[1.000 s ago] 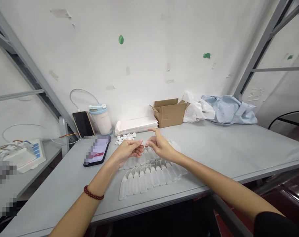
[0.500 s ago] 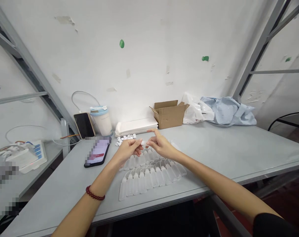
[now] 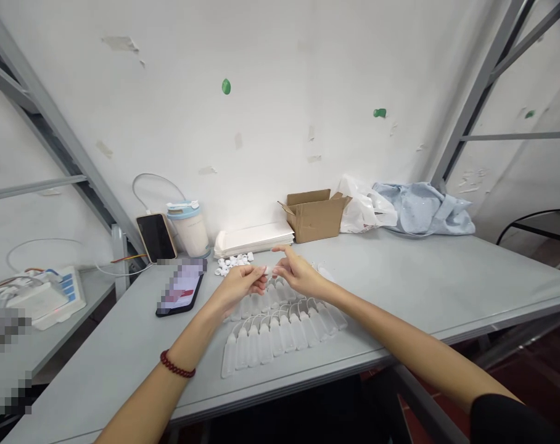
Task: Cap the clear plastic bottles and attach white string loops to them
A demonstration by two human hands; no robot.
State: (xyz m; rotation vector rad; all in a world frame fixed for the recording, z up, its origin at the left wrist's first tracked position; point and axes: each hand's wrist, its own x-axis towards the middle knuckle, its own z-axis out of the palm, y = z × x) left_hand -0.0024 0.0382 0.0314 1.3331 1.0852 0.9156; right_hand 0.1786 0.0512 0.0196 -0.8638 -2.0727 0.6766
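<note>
Thumb and forefinger of my left hand [image 3: 245, 280] pinch a small white piece [image 3: 268, 270], much like the loose white caps [image 3: 234, 263] piled just behind. Facing it from the right is my right hand [image 3: 298, 271], its forefinger lifted and its thumb and a lower finger drawn together at the white piece. What those fingertips hold is too small to make out. Below my hands lies a front row of translucent, flat bottle-like pieces [image 3: 284, 333] with thin white loops on top. A second row [image 3: 256, 302] behind it is partly covered by my hands.
A phone [image 3: 182, 287] lies to the left, with another phone [image 3: 156, 237] propped behind it beside a cup [image 3: 190, 231]. Along the wall stand a white stack [image 3: 255, 239], an open cardboard box [image 3: 317, 219], a plastic bag [image 3: 366, 209] and blue cloth [image 3: 419, 209]. A power strip [image 3: 62, 299] sits far left.
My right thumb has come slightly closer to the white piece at my left fingertips. The view has shifted a little; the rows of translucent pieces lie as before.
</note>
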